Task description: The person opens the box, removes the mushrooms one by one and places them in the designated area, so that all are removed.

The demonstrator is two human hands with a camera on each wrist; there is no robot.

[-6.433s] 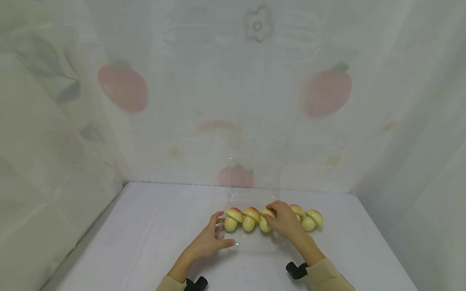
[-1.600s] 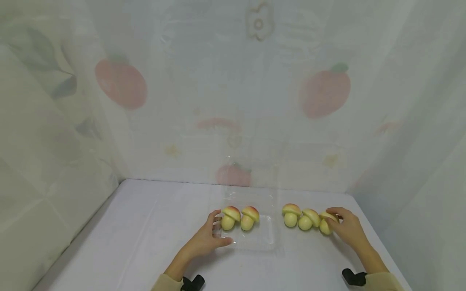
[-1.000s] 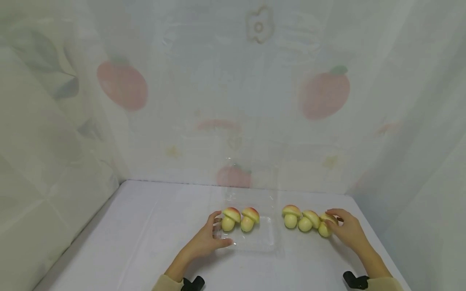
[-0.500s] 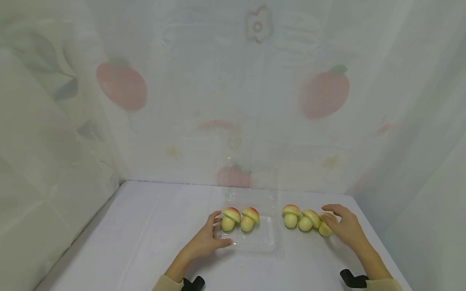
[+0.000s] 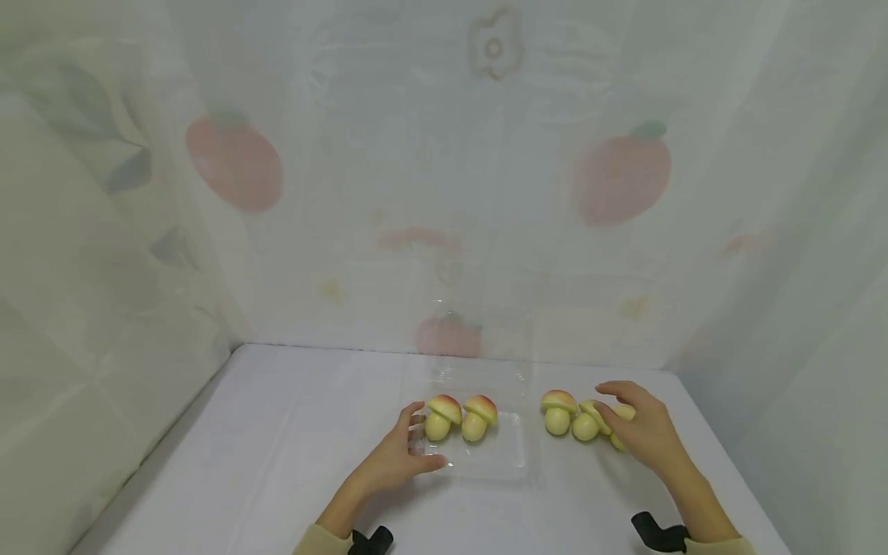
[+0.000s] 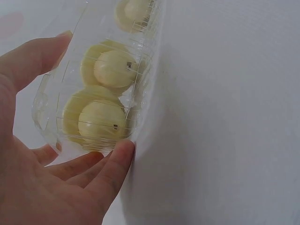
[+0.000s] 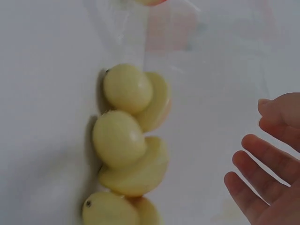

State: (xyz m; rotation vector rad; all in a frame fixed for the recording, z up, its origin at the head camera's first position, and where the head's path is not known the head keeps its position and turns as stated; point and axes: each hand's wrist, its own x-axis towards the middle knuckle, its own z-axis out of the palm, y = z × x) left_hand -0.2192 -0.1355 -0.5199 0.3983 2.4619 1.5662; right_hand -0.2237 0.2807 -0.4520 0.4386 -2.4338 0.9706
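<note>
My left hand [image 5: 395, 461] grips the left end of a clear plastic box [image 5: 512, 462], thumb on the near side and fingers on the far side. Two mushroom-shaped pieces, pale yellow with reddish caps, lie side by side in its left half; the left one [image 5: 437, 420] is nearest my fingers. To the right of the box, three like mushrooms form a row: one stands upright [image 5: 557, 420], and two lean, the last [image 5: 624, 412] partly hidden. Over these two hovers my right hand [image 5: 648, 432], fingers spread and holding nothing; in the right wrist view it is apart from the row's mushrooms [image 7: 119, 138].
The box's clear lid [image 5: 479, 374] stands raised behind it. A white cloth covers the table [image 5: 291, 432], and a fruit-print curtain [image 5: 416, 154] hangs along its back edge. Pale sheets [image 5: 812, 331] wall both sides.
One mushroom has gone from the box to the right end of the row, carried by my right hand. Since then that hand has let go and shifted left. My left hand stays put.
</note>
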